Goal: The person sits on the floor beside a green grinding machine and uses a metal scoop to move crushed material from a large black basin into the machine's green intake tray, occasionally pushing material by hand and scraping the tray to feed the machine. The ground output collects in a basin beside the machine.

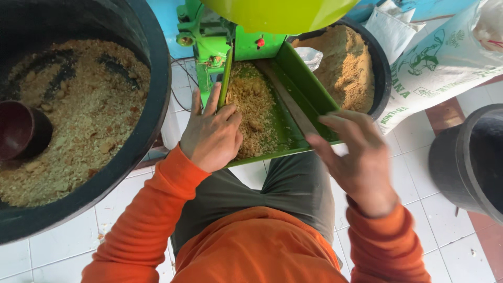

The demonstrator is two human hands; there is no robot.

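a green metal chute (293, 78) slopes down from a green machine (209, 36) toward the person, and a heap of coarse tan crumbs (254, 112) lies along its left half. the left hand (212, 133) rests on the chute's left wall, fingers laid forward with the index and middle finger straddling the thin green edge and the thumb side touching the crumbs. it is loosely curled over that edge rather than clenched. the right hand (356, 157) hovers at the chute's lower right corner, fingers bent and spread a little, holding nothing that can be seen; whether its fingertips touch the green rim cannot be told. the crumbs lie between the two hands, right against the left one and a little apart from the right.

both arms wear orange sleeves (152, 220), and grey trousers show beneath the chute. to the left stands a large black tub (157, 94) filled with the same tan crumbs, with a dark reddish scoop (21, 131) sunk into them. behind the chute, on the right, a second black tub (380, 68) holds finer tan meal. a white printed sack (445, 63) leans at the upper right, and another black bucket (466, 162) stands at the right edge on the white tiled floor (414, 173). a lime-green bowl (277, 13) sits atop the machine.
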